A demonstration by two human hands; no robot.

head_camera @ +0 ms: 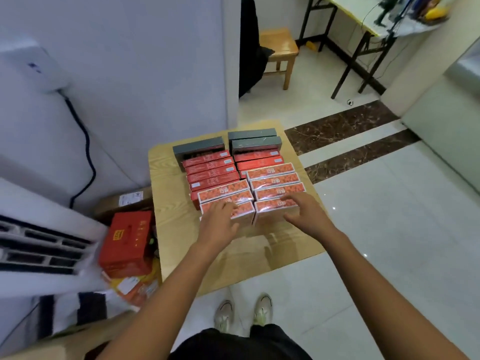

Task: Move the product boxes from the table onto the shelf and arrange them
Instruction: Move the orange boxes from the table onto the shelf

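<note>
A small wooden table carries two columns of product boxes. Dark grey boxes lie at the far end, plain red boxes in the middle, and orange-patterned boxes wrapped in film nearest me. My left hand rests with spread fingers on the nearest box of the left column. My right hand lies over the nearest box of the right column, fingers on top and thumb at its near side. Neither box is lifted. No shelf board is plainly visible.
A red gift box and cardboard packages lie on the floor left of the table. A white appliance with a dark cable stands at the left. A wooden stool and a folding desk stand further back. Tiled floor stretches to the right.
</note>
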